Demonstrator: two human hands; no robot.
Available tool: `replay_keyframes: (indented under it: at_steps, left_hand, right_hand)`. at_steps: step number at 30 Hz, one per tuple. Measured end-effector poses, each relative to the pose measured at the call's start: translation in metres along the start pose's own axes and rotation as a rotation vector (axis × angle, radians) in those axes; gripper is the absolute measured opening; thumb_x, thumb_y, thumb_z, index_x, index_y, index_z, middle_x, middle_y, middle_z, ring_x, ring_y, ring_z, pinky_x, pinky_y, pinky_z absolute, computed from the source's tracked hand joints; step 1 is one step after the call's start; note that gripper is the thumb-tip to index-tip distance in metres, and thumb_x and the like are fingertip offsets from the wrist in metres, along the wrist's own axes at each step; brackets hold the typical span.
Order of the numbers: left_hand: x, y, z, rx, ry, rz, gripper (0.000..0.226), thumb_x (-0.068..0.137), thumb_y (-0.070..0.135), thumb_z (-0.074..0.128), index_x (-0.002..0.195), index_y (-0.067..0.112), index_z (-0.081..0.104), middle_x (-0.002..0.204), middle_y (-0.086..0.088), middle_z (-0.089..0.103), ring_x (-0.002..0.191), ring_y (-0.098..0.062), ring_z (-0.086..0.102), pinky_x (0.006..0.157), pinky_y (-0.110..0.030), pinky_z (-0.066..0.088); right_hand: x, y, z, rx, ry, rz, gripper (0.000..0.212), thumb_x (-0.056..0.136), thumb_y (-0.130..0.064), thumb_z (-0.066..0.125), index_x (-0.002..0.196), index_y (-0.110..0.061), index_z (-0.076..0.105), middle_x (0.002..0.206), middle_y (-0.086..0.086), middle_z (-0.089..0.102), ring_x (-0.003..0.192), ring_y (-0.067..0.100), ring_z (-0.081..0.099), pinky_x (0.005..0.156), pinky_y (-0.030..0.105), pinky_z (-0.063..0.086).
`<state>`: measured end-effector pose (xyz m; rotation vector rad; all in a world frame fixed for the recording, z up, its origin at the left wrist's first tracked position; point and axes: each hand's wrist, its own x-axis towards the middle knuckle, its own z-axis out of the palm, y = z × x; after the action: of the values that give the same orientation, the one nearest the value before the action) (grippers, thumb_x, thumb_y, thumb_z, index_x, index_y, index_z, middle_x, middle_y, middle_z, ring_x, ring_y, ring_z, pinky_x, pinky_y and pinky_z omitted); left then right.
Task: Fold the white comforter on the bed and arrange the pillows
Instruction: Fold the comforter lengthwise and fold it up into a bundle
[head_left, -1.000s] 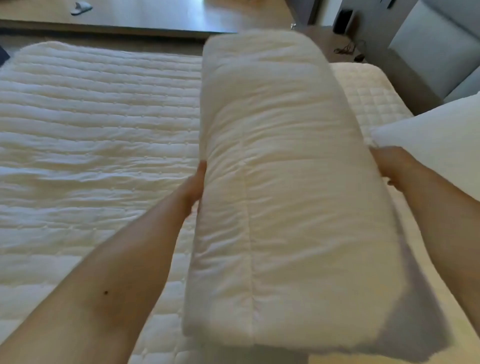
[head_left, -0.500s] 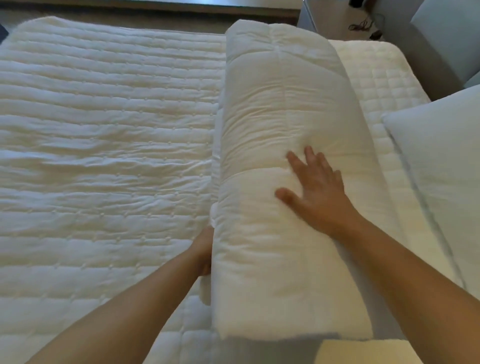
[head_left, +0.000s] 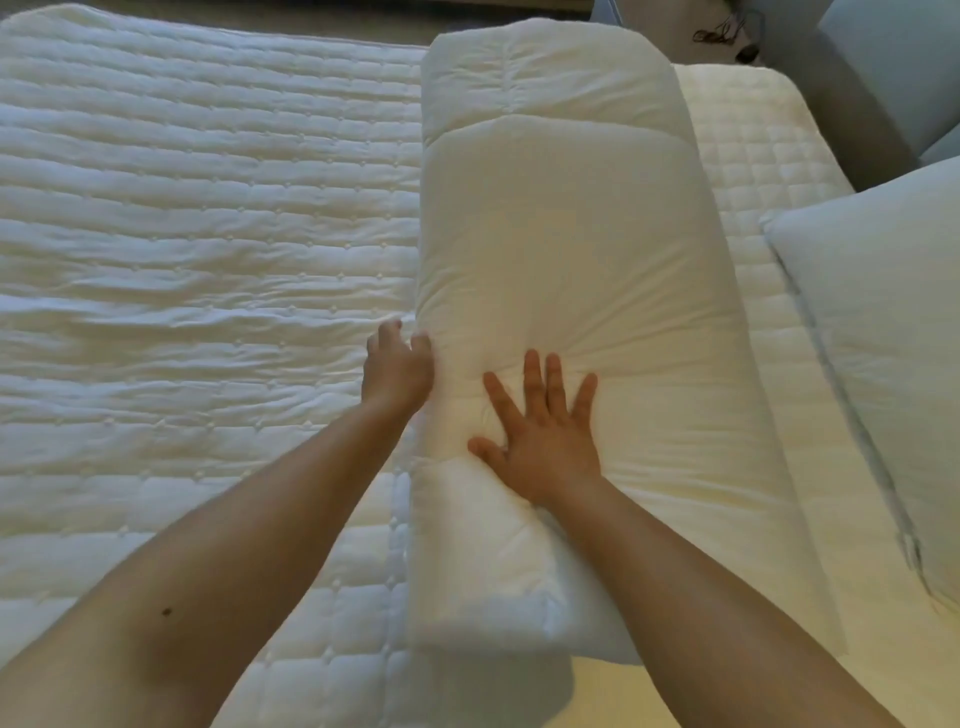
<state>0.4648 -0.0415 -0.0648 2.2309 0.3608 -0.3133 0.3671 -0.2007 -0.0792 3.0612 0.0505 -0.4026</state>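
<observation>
The white comforter (head_left: 566, 218) lies folded into a long thick bundle that runs away from me down the middle of the bed (head_left: 182, 249). My right hand (head_left: 545, 431) rests flat on top of the bundle's near half, fingers spread, pressing a dent into it. My left hand (head_left: 397, 366) is against the bundle's left side edge, fingers curled at the fabric; whether it grips the fabric cannot be told. A white pillow (head_left: 883, 332) lies at the right edge of the bed, apart from the bundle.
The quilted mattress pad covers the bed to the left of the bundle. A grey padded headboard (head_left: 893, 67) stands at the upper right, with a dark cable (head_left: 727, 34) on the floor beyond the bed.
The bundle went from being held up between both hands to lying on the bed. My right hand moved onto its top and slid nearer; my left hand moved farther along the left edge.
</observation>
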Motion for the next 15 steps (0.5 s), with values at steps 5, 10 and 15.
replay_keyframes:
  at_steps: [5, 10, 15]
  left_hand:
    - [0.041, 0.110, 0.017, 0.439, -0.034, 0.660, 0.060, 0.101, 0.043, 0.032, 0.156, 0.031, 0.011, 0.166, -0.004, -0.005, 0.152, -0.030, 0.001, 0.120, -0.053, 0.007]
    - [0.093, 0.122, 0.054, 0.859, -0.176, 0.743, 0.061, 0.099, 0.058, 0.012, 0.154, 0.043, -0.006, 0.164, 0.003, -0.021, 0.149, -0.029, -0.023, 0.116, -0.061, -0.012]
    - [0.120, 0.108, 0.081, 0.854, -0.240, 0.700, 0.061, 0.098, 0.059, 0.012, 0.154, 0.044, -0.007, 0.164, 0.004, -0.019, 0.150, -0.028, -0.020, 0.117, -0.060, -0.012]
  right_hand:
    - [0.003, -0.004, 0.013, 0.058, 0.039, 0.006, 0.079, 0.086, -0.077, 0.020, 0.153, -0.039, 0.004, 0.162, 0.016, -0.008, 0.147, 0.039, -0.015, 0.108, 0.070, -0.013]
    - [-0.003, 0.017, -0.018, 0.244, 0.015, -0.074, 0.086, 0.079, -0.085, 0.013, 0.152, -0.040, 0.018, 0.164, 0.007, 0.006, 0.150, 0.029, 0.003, 0.118, 0.054, 0.003]
    - [0.028, 0.124, -0.061, 0.292, 0.317, 0.075, 0.079, 0.086, -0.072, 0.019, 0.147, -0.026, 0.038, 0.160, 0.006, 0.023, 0.148, 0.030, 0.017, 0.118, 0.050, 0.013]
